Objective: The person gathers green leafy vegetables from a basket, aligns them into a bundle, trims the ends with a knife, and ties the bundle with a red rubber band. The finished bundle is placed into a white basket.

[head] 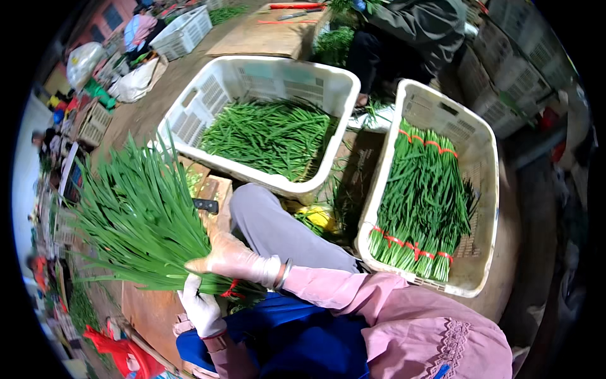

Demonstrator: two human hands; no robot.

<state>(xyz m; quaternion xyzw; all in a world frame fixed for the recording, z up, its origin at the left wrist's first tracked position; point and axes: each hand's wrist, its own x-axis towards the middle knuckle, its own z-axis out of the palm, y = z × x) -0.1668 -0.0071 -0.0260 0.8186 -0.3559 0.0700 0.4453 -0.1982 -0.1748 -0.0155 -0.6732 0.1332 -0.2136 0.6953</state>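
Observation:
A large bunch of green garlic chives point(142, 213) fans out to the left across my lap. Over its near part lies my right hand point(232, 253) in a thin translucent glove, gripping the leaves from above. My left hand point(201, 303), in a white glove, holds the bunch from below, with its thumb close to the right hand's fingers. A red tie point(232, 290) wraps the bunch by my blue apron point(293, 327). Just beyond my right hand, a knife with a black handle point(206, 205) rests on a wooden block point(220, 189); the leaves hide its blade.
One white plastic crate point(350, 90) ahead holds loose chives point(270, 137). Another crate point(492, 189), on the right, contains red-tied bunches point(421, 199). Another person point(416, 33) sits beyond, near a wooden table point(255, 35). A red plastic bag point(128, 353) is at lower left.

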